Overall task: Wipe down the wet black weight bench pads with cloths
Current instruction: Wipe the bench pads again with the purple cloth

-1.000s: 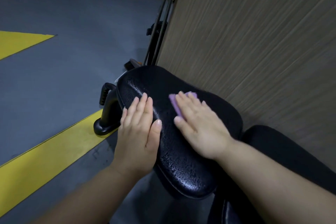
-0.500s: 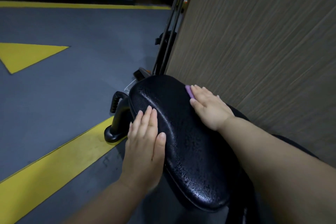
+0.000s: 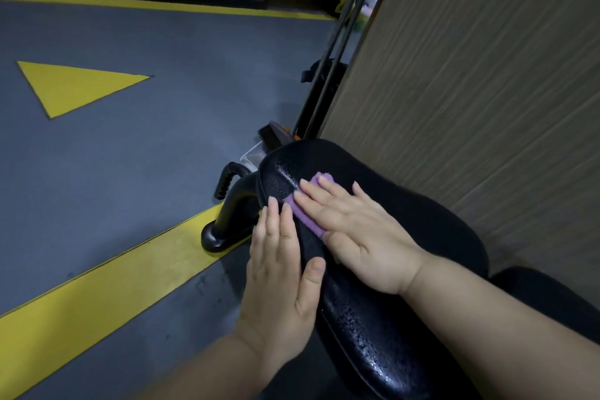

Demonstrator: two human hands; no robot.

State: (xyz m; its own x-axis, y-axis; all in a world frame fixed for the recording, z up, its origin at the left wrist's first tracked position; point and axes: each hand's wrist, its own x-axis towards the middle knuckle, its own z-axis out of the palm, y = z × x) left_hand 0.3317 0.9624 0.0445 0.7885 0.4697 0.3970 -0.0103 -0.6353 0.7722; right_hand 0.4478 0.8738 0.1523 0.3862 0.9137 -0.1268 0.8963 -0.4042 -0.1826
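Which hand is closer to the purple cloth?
Right. The right hand lies flat on top of the purple cloth, pressing it onto the wet black bench pad. The left hand rests flat on the pad's side edge, just beside the cloth.

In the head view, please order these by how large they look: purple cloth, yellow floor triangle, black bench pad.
1. black bench pad
2. yellow floor triangle
3. purple cloth, only partly visible under the right hand
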